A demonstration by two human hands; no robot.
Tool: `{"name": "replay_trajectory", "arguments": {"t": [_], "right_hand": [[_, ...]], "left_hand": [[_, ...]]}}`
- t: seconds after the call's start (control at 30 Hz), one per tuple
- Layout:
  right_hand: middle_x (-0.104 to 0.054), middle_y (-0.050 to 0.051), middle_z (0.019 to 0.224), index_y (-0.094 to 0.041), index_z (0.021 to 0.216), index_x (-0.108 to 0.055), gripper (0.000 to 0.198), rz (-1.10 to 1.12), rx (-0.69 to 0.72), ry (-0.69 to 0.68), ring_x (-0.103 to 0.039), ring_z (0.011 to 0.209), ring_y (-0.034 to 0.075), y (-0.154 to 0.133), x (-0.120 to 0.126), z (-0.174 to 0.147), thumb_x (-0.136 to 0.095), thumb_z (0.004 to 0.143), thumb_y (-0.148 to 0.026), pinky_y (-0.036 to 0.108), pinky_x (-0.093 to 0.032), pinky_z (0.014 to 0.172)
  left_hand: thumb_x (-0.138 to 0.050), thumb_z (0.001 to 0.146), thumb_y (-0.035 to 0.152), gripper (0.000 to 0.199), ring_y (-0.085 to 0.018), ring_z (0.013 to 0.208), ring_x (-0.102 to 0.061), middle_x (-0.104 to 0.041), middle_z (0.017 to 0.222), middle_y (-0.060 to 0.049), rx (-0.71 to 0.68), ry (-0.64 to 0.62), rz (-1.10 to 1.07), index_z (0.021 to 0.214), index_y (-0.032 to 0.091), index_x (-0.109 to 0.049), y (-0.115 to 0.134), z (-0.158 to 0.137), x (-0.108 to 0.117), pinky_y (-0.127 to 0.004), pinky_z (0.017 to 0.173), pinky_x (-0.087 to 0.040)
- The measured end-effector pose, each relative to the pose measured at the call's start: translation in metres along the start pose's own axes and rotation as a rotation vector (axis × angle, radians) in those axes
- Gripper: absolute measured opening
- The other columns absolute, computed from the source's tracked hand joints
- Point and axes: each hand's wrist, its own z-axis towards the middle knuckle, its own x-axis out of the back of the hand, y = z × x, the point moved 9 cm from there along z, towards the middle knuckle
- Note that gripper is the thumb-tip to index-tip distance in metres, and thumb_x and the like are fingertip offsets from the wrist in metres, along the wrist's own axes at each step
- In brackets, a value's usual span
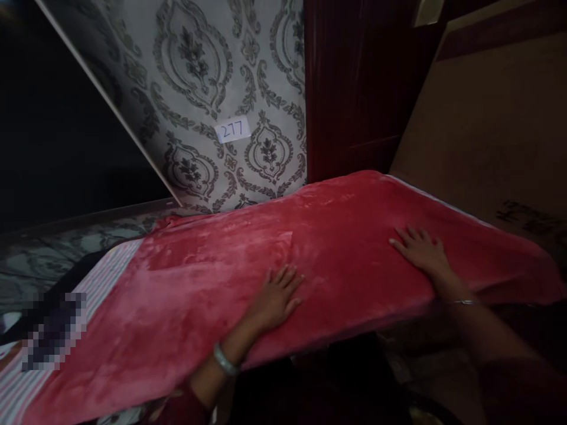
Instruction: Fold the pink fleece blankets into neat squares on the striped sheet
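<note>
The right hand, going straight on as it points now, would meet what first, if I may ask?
Passing over the red cloth, the right hand would probably first meet the dark red panel beyond the far edge, though depth there is hard to judge.

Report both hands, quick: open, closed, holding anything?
Left hand: open, palm down on the wide red plush cloth, holding nothing.
Right hand: open, palm down on the same cloth, holding nothing.
</note>
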Motion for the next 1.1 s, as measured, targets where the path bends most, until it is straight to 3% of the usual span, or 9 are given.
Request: {"name": "replay_trajectory", "arguments": {"t": [0.17,0.37,0.5,0.6,0.7,0.83,0.93,1.1], "right_hand": [[-0.037,0.011,0.161,-0.027,0.153,-0.044,0.064,-0.020,-0.009,-0.010,-0.031,0.147,0.037,-0.005,0.005,-0.001,-0.030,0.098,-0.058,0.066,-0.032,0.111],[-0.039,0.011,0.161,-0.029,0.151,-0.046,0.061,-0.017,-0.008,0.013,-0.033,0.146,0.037,-0.001,0.003,0.002,-0.032,0.099,-0.057,0.066,-0.032,0.111],[-0.047,0.014,0.155,-0.027,0.145,-0.054,0.056,0.056,-0.061,-0.016,-0.040,0.142,0.039,0.001,0.009,0.012,-0.045,0.095,-0.051,0.067,-0.036,0.108],[-0.061,0.019,0.137,-0.019,0.131,-0.066,0.045,0.276,0.012,0.136,-0.053,0.130,0.036,-0.030,0.032,0.024,-0.053,0.091,-0.036,0.059,-0.042,0.106],[-0.068,0.013,0.126,-0.021,0.125,-0.069,0.039,0.466,0.191,0.215,-0.061,0.118,0.028,-0.087,0.043,0.039,-0.054,0.089,-0.026,0.045,-0.048,0.103],[-0.068,0.009,0.125,-0.021,0.125,-0.068,0.041,0.517,0.276,0.197,-0.063,0.113,0.023,-0.142,0.030,0.060,-0.063,0.084,-0.025,0.038,-0.051,0.097],[-0.070,0.011,0.115,-0.018,0.114,-0.071,0.035,0.515,0.243,0.200,-0.062,0.108,0.024,-0.150,0.017,0.068,-0.070,0.080,-0.025,0.039,-0.050,0.095],[-0.070,0.009,0.100,-0.020,0.090,-0.073,0.012,0.511,0.168,0.230,-0.061,0.101,0.023,-0.142,0.008,0.069,-0.063,0.084,-0.022,0.034,-0.049,0.088]], "left_hand": [[-0.046,0.101,0.038,0.056,-0.028,0.154,-0.023,-0.031,0.165,-0.007,0.032,0.029,0.051,0.156,0.032,-0.036,-0.032,-0.037,0.004,-0.061,0.122,-0.020],[-0.044,0.101,0.035,0.055,-0.028,0.151,-0.031,-0.036,0.163,-0.009,0.080,0.070,0.132,0.156,0.033,-0.037,-0.062,-0.055,0.009,-0.061,0.122,-0.020],[-0.043,0.100,0.037,0.055,-0.030,0.150,-0.034,-0.038,0.161,-0.014,0.300,0.065,0.193,0.154,0.025,-0.043,-0.112,-0.044,0.037,-0.060,0.120,-0.026],[-0.041,0.101,0.036,0.057,-0.031,0.151,-0.031,-0.036,0.162,-0.016,0.469,0.077,0.217,0.155,0.020,-0.040,-0.140,-0.020,0.062,-0.059,0.119,-0.028],[-0.037,0.102,0.036,0.057,-0.033,0.152,-0.027,-0.032,0.163,-0.018,0.542,0.087,0.223,0.156,0.016,-0.038,-0.146,0.008,0.069,-0.061,0.118,-0.028],[-0.034,0.103,0.034,0.054,-0.035,0.150,-0.032,-0.038,0.161,-0.018,0.587,0.143,0.294,0.153,0.015,-0.043,-0.144,0.025,0.058,-0.058,0.117,-0.031],[-0.034,0.103,0.033,0.053,-0.033,0.148,-0.036,-0.041,0.159,-0.016,0.566,0.183,0.330,0.152,0.016,-0.046,-0.143,0.026,0.050,-0.055,0.116,-0.033],[-0.036,0.103,0.033,0.052,-0.033,0.148,-0.036,-0.042,0.158,-0.017,0.560,0.183,0.334,0.151,0.016,-0.047,-0.149,0.024,0.048,-0.055,0.115,-0.035]]}}
